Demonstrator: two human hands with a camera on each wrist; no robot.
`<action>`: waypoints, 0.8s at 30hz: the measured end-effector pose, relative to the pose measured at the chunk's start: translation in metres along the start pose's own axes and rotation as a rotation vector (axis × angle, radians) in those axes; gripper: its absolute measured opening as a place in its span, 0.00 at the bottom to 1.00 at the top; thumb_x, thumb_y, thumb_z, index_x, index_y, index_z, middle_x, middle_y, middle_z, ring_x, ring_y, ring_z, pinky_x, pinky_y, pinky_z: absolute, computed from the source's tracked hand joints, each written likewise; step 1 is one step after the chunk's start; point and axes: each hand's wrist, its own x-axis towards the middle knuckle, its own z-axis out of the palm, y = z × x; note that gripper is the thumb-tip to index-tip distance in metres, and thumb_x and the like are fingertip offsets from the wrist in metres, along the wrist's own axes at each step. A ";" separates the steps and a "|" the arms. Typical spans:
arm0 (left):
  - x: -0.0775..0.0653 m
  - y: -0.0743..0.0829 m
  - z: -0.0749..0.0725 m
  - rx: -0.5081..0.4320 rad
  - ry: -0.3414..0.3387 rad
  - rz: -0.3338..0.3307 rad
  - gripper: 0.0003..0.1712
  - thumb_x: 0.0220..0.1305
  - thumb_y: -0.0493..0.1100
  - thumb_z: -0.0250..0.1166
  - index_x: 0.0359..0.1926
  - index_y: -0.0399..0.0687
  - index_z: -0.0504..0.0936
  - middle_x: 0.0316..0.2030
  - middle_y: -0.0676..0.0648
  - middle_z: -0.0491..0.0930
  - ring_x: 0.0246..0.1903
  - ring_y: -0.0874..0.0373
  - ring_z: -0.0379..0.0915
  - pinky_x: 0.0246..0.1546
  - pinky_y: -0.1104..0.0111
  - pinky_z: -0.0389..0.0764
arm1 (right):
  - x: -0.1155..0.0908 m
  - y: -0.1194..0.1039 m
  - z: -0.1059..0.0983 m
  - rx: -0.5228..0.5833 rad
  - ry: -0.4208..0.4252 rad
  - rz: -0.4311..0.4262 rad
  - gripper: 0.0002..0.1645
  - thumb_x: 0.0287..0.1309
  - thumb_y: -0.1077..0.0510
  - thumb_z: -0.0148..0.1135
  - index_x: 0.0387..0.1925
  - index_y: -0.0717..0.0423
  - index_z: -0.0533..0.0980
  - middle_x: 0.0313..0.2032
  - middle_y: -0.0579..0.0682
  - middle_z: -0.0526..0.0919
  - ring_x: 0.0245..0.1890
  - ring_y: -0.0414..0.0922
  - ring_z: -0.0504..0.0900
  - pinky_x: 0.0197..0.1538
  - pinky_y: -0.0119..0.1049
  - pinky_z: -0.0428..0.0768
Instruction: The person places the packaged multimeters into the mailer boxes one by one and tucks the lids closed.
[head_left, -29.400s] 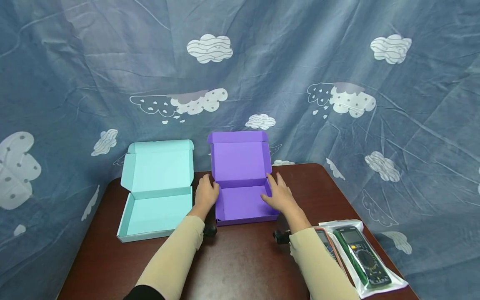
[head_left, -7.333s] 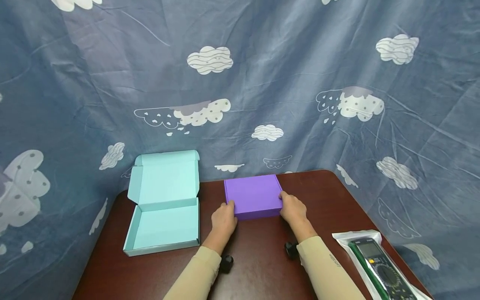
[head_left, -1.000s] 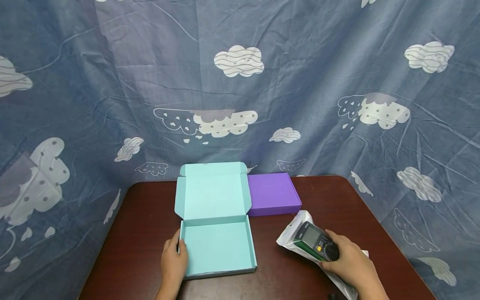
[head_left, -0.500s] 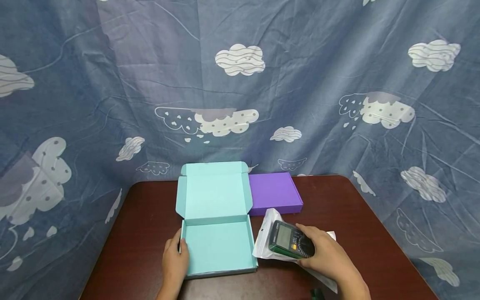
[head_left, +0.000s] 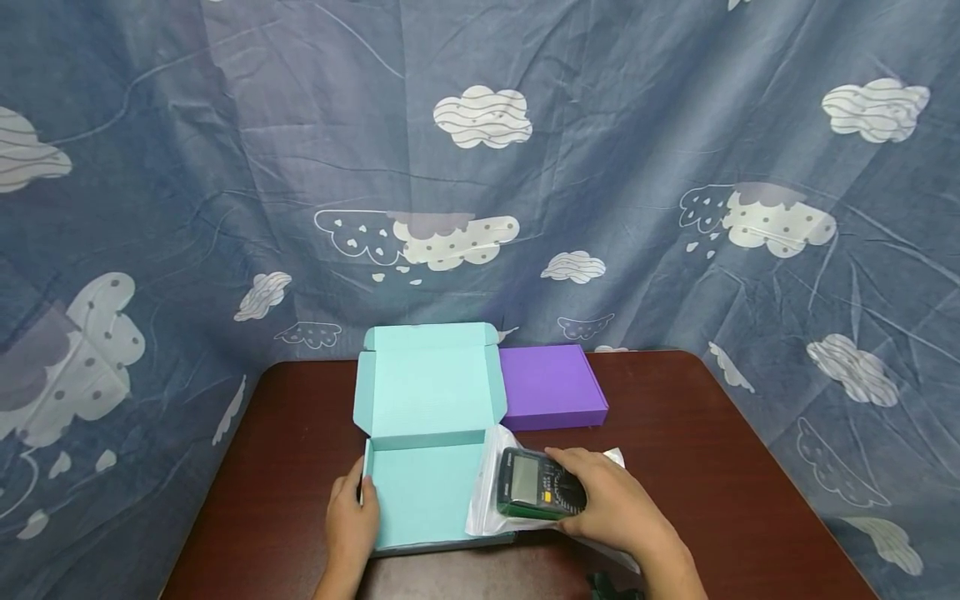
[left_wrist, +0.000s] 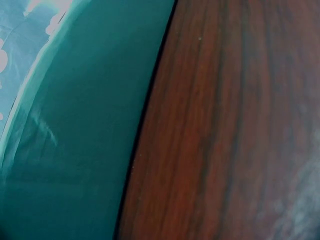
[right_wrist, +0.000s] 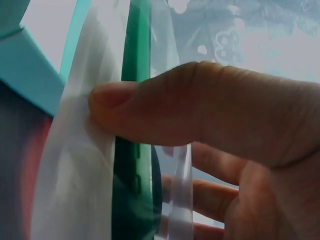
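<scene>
A mailer box in light teal stands with its lid up at the middle of the table; in the left wrist view its outer wall fills the left part. My left hand holds the box's left wall, thumb over the edge. From above, my right hand grips a black multimeter with green sides, wrapped in a clear and white plastic bag. The bag's front end overlaps the box's right wall. In the right wrist view my thumb presses the bag beside the green side.
A closed purple box lies at the back, just right of the teal lid. The brown wooden table extends to both sides. A blue curtain with white clouds hangs behind it.
Over the last second the right hand has carried the bagged multimeter left, from the table's right to the teal box's right wall. Earlier, the purple box was closed and the teal box moved right.
</scene>
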 end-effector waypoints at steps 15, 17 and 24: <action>-0.003 0.003 -0.001 0.010 0.004 0.014 0.23 0.75 0.37 0.57 0.67 0.34 0.75 0.46 0.32 0.78 0.46 0.35 0.77 0.45 0.41 0.75 | 0.037 -0.038 0.026 -0.112 -0.030 -0.161 0.53 0.23 0.54 0.86 0.62 0.54 0.80 0.52 0.47 0.83 0.52 0.48 0.80 0.56 0.53 0.77; -0.003 0.003 -0.001 0.005 0.012 0.017 0.23 0.75 0.36 0.58 0.67 0.34 0.76 0.46 0.32 0.78 0.45 0.35 0.77 0.45 0.41 0.75 | 0.042 -0.044 0.029 -0.142 -0.034 -0.178 0.52 0.24 0.53 0.86 0.62 0.54 0.80 0.53 0.47 0.83 0.52 0.48 0.81 0.56 0.53 0.78; -0.003 0.002 -0.001 0.005 0.022 0.028 0.23 0.74 0.36 0.58 0.66 0.34 0.77 0.45 0.33 0.79 0.45 0.35 0.77 0.46 0.41 0.75 | 0.058 -0.058 0.041 -0.203 -0.064 -0.214 0.50 0.26 0.51 0.85 0.61 0.52 0.81 0.49 0.47 0.84 0.48 0.48 0.80 0.51 0.52 0.79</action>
